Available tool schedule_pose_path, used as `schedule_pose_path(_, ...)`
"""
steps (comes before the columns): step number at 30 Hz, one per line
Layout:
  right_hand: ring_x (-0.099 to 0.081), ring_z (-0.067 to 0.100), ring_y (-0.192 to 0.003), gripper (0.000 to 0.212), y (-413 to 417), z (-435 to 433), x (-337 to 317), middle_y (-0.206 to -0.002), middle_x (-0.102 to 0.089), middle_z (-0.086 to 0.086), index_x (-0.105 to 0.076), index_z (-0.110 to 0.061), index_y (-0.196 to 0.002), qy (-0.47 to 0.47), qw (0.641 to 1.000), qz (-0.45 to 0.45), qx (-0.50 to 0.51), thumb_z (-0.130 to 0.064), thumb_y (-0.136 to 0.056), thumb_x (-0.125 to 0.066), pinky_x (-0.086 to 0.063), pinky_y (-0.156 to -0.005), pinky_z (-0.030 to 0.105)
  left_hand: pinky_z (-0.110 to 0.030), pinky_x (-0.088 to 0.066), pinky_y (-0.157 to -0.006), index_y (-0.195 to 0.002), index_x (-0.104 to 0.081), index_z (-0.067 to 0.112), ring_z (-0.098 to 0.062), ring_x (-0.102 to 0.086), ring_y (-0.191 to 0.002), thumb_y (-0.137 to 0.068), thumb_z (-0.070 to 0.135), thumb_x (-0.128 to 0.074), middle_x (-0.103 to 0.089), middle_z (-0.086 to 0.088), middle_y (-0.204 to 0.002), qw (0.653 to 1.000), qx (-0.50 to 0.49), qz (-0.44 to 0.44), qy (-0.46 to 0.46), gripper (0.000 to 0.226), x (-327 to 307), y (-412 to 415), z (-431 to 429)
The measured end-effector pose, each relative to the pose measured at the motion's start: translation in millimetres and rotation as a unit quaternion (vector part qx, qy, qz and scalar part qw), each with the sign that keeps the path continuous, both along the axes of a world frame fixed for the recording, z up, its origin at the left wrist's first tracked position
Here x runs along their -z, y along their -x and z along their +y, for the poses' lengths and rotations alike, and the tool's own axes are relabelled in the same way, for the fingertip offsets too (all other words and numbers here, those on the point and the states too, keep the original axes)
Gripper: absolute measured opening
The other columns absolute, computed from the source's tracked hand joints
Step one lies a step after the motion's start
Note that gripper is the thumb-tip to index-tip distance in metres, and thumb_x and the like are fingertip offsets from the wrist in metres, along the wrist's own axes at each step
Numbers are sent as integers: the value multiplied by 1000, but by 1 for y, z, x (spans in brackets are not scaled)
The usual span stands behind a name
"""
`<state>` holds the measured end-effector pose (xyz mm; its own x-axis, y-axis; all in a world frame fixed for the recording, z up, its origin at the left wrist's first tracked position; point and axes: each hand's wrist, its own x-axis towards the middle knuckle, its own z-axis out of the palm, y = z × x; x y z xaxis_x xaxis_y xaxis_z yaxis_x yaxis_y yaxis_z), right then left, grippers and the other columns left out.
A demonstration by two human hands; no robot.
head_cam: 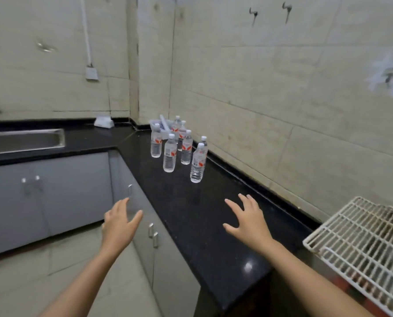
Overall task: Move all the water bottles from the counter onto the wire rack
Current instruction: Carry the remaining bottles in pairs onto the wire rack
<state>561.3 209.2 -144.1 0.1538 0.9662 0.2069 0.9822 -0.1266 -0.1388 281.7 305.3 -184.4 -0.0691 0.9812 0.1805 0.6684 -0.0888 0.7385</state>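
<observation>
Several clear water bottles with white caps and red-and-white labels stand upright in a cluster on the black counter point(213, 225), near the corner. The nearest bottle point(197, 163) stands a little apart from another bottle point(169, 154) to its left. The white wire rack point(360, 243) lies at the lower right, past the counter's near end, with nothing on it. My left hand point(120, 223) hovers open over the cabinet fronts, left of the counter edge. My right hand point(248, 220) hovers open above the counter, short of the nearest bottle. Neither hand holds anything.
A steel sink point(23, 139) is set into the counter at the left. A white plastic basket point(161, 124) sits in the corner behind the bottles, and a white folded object point(103, 121) lies by the back wall. Grey cabinets point(71, 191) with metal handles run below.
</observation>
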Motion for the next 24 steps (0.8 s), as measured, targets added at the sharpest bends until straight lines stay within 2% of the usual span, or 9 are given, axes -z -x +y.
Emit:
schedule_pose_path(5, -2, 28, -144, 67, 61, 71, 17, -155, -12, 9, -22, -30, -143, 25, 999, -7, -33, -46, -85, -53, -18, -113, 42, -49, -27, -106, -142, -28, 13, -35, -25, -136, -88, 32, -54, -26, -11, -153, 999, -45, 25, 3, 63, 13, 80, 33)
schedule_pose_path(11, -4, 27, -143, 67, 136, 136, 44, -154, -13, 9, -23, -30, -142, 69, 994, 39, -71, -44, -84, -54, -19, -112, 42, -47, -23, -110, -142, -28, 10, -35, -24, -138, -88, 34, -53, -27, -13, -152, 991, -127, 13, 41, 64, 30, 168, 62)
schedule_pose_path(16, -6, 28, -143, 67, 171, 184, 55, -154, -16, 9, -26, -30, -141, 95, 989, 58, -97, -43, -83, -56, -20, -112, 41, -46, -22, -110, -143, -25, 13, -35, -21, -138, -88, 35, -52, -24, -12, -153, 985, -159, 3, 62, 65, 42, 193, 79)
schedule_pose_path(24, -10, 30, -141, 65, 189, 305, 62, -152, -21, 12, -30, -26, -140, 70, 984, 118, -110, -42, -83, -58, -22, -111, 44, -45, -21, -111, -144, -23, 15, -33, -19, -140, -88, 36, -51, -20, -9, -155, 978, -191, -1, 81, 66, 53, 206, 145)
